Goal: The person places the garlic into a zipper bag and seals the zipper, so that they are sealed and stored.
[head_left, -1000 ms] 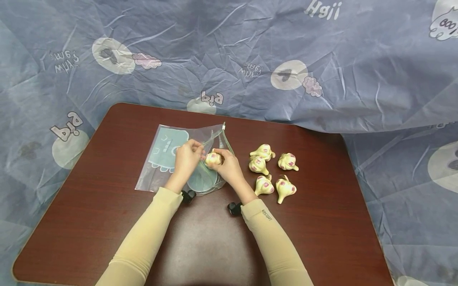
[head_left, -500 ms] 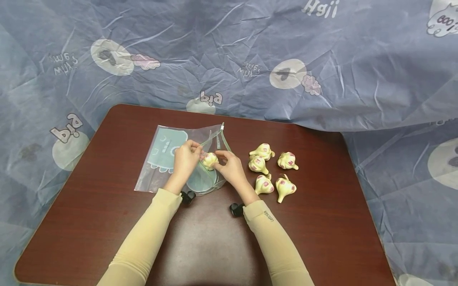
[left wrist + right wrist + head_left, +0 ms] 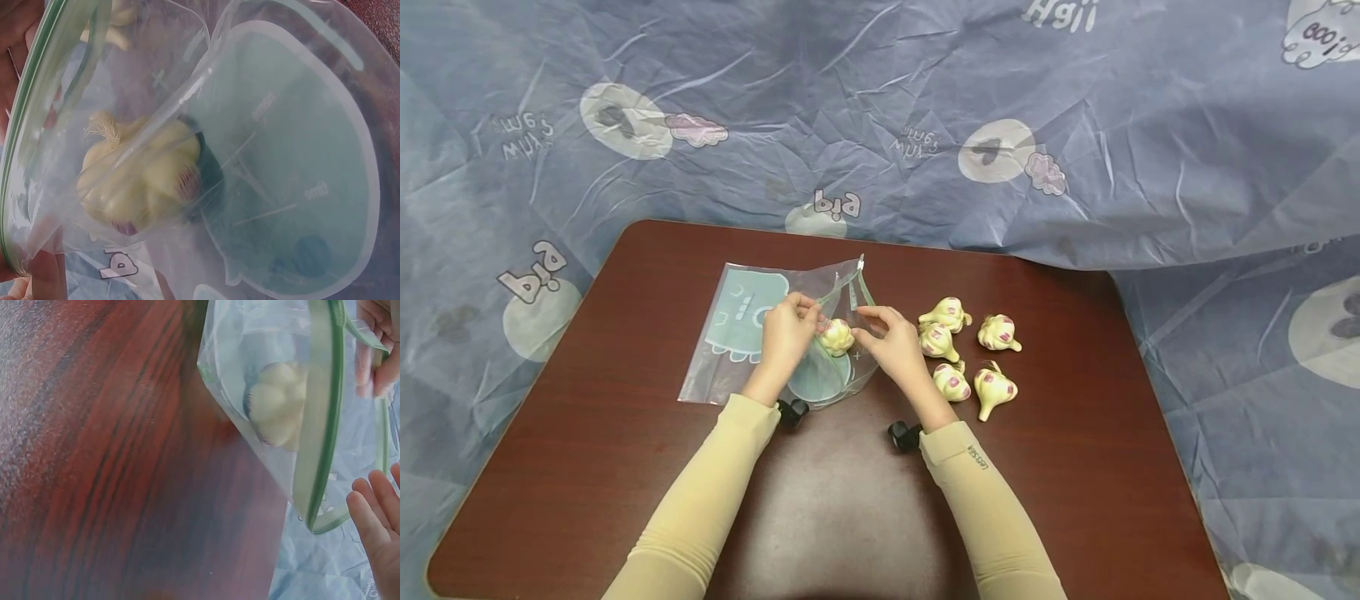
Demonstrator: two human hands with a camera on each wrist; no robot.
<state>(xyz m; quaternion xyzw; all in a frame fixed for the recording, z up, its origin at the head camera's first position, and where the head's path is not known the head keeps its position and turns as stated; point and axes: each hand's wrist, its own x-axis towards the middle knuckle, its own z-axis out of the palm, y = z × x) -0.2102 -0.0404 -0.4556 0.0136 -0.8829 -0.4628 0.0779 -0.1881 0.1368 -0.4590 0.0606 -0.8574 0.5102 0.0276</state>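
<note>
My left hand [image 3: 786, 333] pinches the green-edged mouth of a clear zip bag [image 3: 820, 379] printed with a pale teal cartoon figure, holding it open. Inside the bag is a garlic bulb [image 3: 137, 178], cream with purple patches; through the plastic it also shows in the right wrist view as a pale bulb [image 3: 278, 406]. My right hand [image 3: 895, 346] is at the right side of the bag's mouth, fingers extended and holding nothing. In the right wrist view its fingers [image 3: 369, 515] are close to the green zip edge.
Several more garlic bulbs [image 3: 995, 390] lie on the dark red-brown table [image 3: 1060, 483] to the right of my right hand. A blue-grey printed cloth [image 3: 850, 125] hangs behind the table. Black wrist cameras [image 3: 904, 436] sit under both wrists.
The right hand has let go of the garlic bulb, which is now inside the bag, and has drawn back slightly right with fingers spread. The left hand keeps its grip on the bag.
</note>
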